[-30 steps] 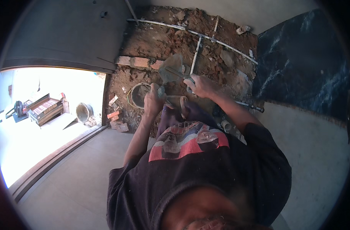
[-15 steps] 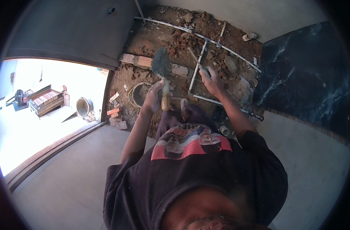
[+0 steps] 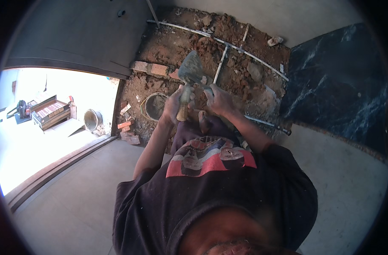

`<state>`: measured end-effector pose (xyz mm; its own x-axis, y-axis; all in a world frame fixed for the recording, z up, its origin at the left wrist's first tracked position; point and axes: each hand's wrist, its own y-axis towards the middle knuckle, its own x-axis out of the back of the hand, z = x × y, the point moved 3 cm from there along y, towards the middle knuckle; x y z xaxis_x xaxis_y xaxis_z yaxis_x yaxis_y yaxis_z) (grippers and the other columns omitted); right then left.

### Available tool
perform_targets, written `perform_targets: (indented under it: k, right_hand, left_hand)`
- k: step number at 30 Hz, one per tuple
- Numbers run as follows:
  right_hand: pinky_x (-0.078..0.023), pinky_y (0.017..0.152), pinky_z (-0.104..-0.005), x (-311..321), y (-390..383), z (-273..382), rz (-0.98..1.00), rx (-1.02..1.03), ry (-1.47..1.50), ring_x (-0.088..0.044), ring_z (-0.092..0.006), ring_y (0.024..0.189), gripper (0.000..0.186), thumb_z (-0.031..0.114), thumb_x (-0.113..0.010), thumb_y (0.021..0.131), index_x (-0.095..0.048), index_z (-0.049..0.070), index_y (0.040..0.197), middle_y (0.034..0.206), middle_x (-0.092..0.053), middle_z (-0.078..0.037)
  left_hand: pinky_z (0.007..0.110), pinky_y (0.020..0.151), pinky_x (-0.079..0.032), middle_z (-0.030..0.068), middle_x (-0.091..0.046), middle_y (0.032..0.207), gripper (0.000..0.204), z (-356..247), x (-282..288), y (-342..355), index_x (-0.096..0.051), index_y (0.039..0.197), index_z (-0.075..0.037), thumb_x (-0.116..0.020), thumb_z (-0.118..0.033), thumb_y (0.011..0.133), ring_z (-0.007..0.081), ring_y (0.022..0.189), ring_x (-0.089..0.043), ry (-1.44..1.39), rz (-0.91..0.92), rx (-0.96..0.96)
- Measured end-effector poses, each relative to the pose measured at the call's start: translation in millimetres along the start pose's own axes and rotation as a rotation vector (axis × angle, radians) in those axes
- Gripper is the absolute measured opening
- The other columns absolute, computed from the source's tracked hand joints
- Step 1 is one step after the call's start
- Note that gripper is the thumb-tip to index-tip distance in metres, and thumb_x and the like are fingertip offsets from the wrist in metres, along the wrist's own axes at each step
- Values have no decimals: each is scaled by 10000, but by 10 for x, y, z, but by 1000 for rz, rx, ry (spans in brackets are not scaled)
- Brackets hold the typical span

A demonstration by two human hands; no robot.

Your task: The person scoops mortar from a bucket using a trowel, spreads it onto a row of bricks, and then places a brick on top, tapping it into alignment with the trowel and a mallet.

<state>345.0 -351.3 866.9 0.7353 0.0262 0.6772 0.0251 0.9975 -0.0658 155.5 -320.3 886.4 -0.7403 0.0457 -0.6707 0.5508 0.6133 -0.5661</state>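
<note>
A pointed trowel (image 3: 191, 68) with a wooden handle is in my left hand (image 3: 174, 102), its fingers wrapped round it near the top of the handle. The grey, mortar-smeared blade points away from me over the dug earth. My right hand (image 3: 221, 100) is closed beside the blade's right edge. It grips a thin stick-like tool (image 3: 206, 89), mostly hidden now by the hand, whose visible end is at or close to the lower part of the blade; I cannot tell whether they touch.
Beyond my hands lies rough earth with white pipes (image 3: 189, 30) and a brick row (image 3: 151, 68). A bucket (image 3: 155, 106) stands left of my feet, near broken bricks (image 3: 126, 125). A dark marbled slab (image 3: 338, 89) is at right, a bright doorway (image 3: 58, 123) at left.
My right hand has come left and down toward the trowel, bringing the thin tool to the blade. The trowel blade has shifted slightly right and tilted.
</note>
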Motion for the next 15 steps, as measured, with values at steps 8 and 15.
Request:
perform_targets:
  k: [8, 15]
  right_hand:
    - [-488, 664, -531, 11, 266, -318, -27, 88, -153, -626, -457, 804, 311, 320, -506, 976, -548, 29, 1078, 850, -651, -245]
    - [-490, 649, -526, 140, 550, -540, -108, 123, -199, -630, -447, 771, 334, 367, -511, 974, -558, 42, 1031, 826, -657, -225]
  left_hand:
    - [301, 489, -467, 72, -570, 833, 423, 53, 9, 32, -528, 1163, -4, -374, -376, 1036, 168, 587, -548, 145, -20, -17]
    - [303, 485, -468, 69, -566, 828, 431, 18, -123, 33, -529, 1154, -1, -378, -387, 1035, 166, 574, -542, 124, -36, -11]
